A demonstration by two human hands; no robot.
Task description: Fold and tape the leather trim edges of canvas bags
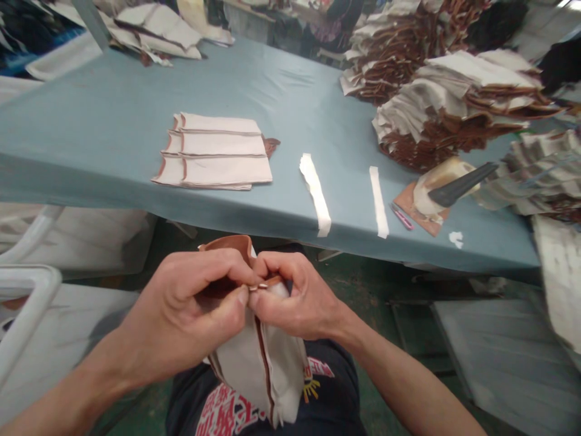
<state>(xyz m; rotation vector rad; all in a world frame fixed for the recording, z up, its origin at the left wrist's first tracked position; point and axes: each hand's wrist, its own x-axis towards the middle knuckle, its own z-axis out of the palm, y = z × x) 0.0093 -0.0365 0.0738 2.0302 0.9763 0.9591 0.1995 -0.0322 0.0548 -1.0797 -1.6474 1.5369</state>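
Note:
A cream fabric pouch piece (245, 363) with brown edging and a brown lining hangs over my lap, held up at its top edge. My left hand (195, 309) pinches that edge between thumb and fingers. Close beside it, my right hand (295, 297) pinches the same edge, and the fingertips of both hands nearly meet. A small shiny metal piece (259, 286) shows between the thumbs; its exact kind is too small to tell. The fingers hide part of the pouch's opening.
On the blue-covered table (227, 79) lies a stack of folded cream pieces (222, 151). To the right are two white strips (315, 194), a pink cutter (402, 217) and a glue container with a dark-handled brush (454, 188). Tall fabric piles (436, 115) stand behind. A white metal frame (31, 303) is at left.

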